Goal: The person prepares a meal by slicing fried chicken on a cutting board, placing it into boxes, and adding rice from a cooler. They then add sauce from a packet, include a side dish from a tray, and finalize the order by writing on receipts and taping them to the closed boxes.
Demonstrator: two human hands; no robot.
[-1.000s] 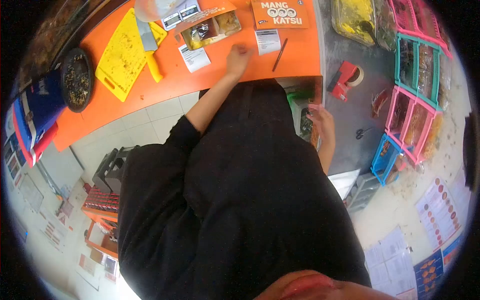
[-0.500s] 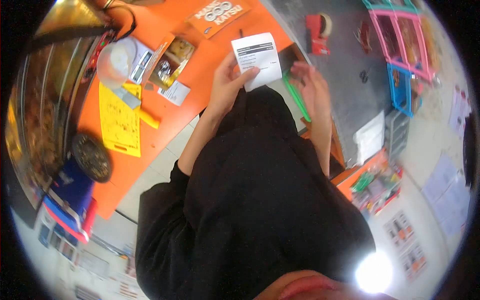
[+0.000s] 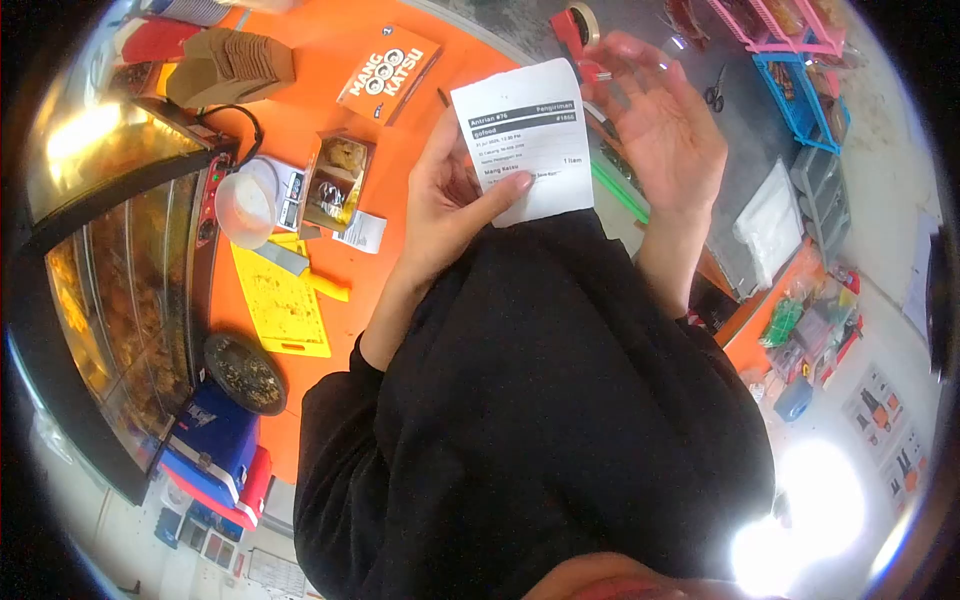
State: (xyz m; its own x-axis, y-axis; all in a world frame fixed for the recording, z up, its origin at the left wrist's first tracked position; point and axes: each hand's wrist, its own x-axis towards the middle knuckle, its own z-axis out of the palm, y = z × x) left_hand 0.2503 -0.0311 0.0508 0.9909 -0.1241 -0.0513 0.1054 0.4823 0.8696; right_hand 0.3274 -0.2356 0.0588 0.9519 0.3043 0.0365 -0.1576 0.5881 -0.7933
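My left hand [image 3: 450, 195] pinches a white printed receipt [image 3: 525, 140] by its left side, thumb across its lower front, fingers behind. The receipt is upright in front of my chest, its dark header lines facing me. To the right of the paper, my right hand [image 3: 665, 125] is raised with palm showing and fingers spread. A small clear glint shows near its fingertips. Behind those fingers, a red tape dispenser [image 3: 568, 38] with a tape roll [image 3: 585, 22] sits on the dark counter. A bright green strip [image 3: 620, 190] shows between the receipt and my right wrist.
On the orange table [image 3: 385, 165] are a printed box [image 3: 390, 78], an open food box [image 3: 338, 180], a yellow cutting board [image 3: 285, 305] with a knife [image 3: 275, 258], and a round dark pan [image 3: 245, 373]. A glass display case [image 3: 110, 300] borders the left; scissors [image 3: 715, 92] lie right.
Both hands and the receipt appear larger and closer. My right hand has moved up and right, fingers more spread. The view has shifted, showing more of the display case.
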